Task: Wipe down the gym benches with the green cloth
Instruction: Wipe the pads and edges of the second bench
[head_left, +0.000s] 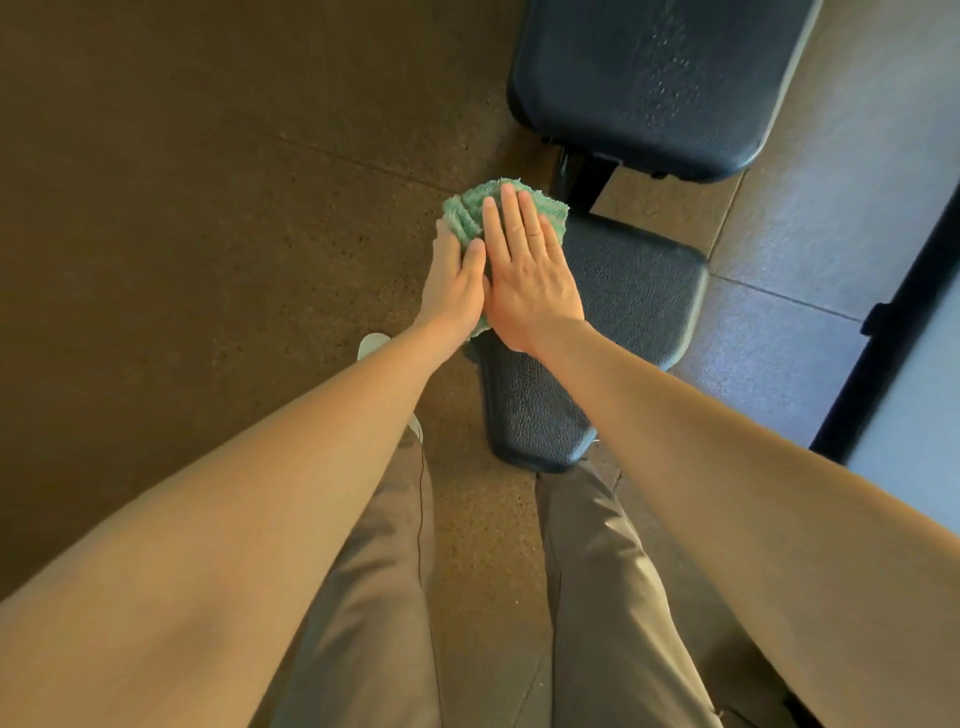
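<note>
Right hand, fingers flat, presses green cloth onto near seat pad; left hand grips it; far back pad seemingly unwiped.

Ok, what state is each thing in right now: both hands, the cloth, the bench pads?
right hand: flat, fingers straight, pressing on the cloth.
left hand: gripping the cloth's left edge, thumb on top.
green cloth: bunched, on the seat pad's far left corner.
seat pad: mostly uncovered, cloth on one corner.
back pad: droplets on its surface, nothing touching it.
</note>
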